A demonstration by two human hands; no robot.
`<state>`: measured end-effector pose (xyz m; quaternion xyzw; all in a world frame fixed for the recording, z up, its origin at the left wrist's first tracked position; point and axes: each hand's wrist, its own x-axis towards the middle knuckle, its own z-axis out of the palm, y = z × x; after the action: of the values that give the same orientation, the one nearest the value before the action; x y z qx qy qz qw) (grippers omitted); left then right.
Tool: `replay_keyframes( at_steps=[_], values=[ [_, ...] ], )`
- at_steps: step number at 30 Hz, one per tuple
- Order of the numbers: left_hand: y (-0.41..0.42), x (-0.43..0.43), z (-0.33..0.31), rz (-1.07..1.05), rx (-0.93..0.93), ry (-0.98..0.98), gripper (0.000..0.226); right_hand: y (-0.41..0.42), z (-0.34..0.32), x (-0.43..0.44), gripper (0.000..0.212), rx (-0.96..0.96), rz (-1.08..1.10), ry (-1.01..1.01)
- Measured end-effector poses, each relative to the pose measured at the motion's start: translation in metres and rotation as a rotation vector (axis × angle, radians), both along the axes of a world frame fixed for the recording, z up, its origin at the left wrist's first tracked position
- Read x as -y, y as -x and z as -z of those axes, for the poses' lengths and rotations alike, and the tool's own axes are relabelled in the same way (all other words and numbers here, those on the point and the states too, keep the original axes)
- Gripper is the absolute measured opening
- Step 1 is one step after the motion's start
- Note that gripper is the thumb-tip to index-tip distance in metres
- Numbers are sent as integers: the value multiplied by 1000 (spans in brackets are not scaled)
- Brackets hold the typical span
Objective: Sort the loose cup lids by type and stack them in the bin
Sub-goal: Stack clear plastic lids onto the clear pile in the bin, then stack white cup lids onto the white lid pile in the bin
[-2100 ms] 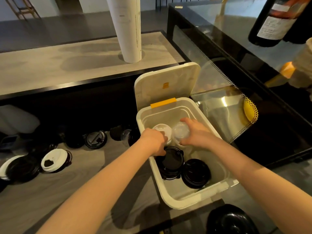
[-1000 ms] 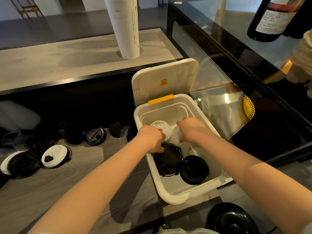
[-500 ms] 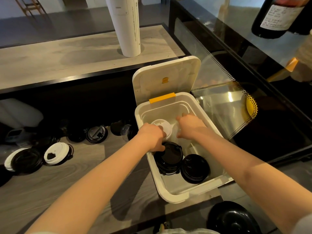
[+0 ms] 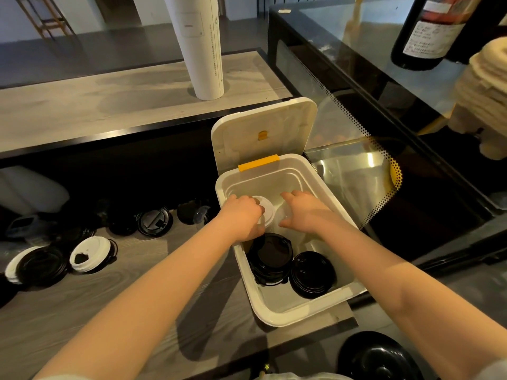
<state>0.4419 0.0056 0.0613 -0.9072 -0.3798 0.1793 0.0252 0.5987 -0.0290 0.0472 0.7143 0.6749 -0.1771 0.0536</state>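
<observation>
**Lids Sorted by Type in Counter Bin**

Both hands are seen lowered into the far end of the white bin (image 4: pixel 274 320), whose flap (image 4: pixel 263 130) is propped open behind it. The left hand (image 4: pixel 241 215) is curled over a white lid (image 4: pixel 267 212), which is gripped at its rim. The right hand (image 4: pixel 308 212) is spread palm-down over a clear lid (image 4: pixel 282 215) just beside it. Whether that lid is pinched or merely touched cannot be told. Two black stacks (image 4: pixel 271 259) are stood at the bin's near end, touching one another. More loose lids (image 4: pixel 90 255), black and white, are left on the counter (image 4: pixel 137 292) to the left of the bin.

The lids are judged to be very light, thin moulded plastic, springy rather than stiff. They are likely to be dented or cracked if squeezed across the dome. Their smooth surface is expected to be slippery, and the clear lid is the hardest to make out against the pale bin. Each is best taken by the rim, at opposite edges between thumb and fingers, and set down level so that it nests. A tall stack is thought likely to be toppled by a careless nudge.
</observation>
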Motion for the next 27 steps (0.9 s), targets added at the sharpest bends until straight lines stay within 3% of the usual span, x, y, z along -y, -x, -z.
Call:
replay_keyframes(
  at_steps=[6, 13, 19, 27],
  values=[
    [29, -6, -20, -82, 362, -75, 46, 2, -20, 4, 62, -83, -16, -148],
    [73, 2, -47, -261, 521, -147, 46, 33, -54, -3, 50, -115, -45, -325],
    [145, 22, -51, -444, 580, -202, 48, 95, -75, 3, 45, -138, -173, -465],
    [262, 29, -16, -646, 529, -110, 49, 204, -51, -1, 42, -213, -273, -399]
  ],
)
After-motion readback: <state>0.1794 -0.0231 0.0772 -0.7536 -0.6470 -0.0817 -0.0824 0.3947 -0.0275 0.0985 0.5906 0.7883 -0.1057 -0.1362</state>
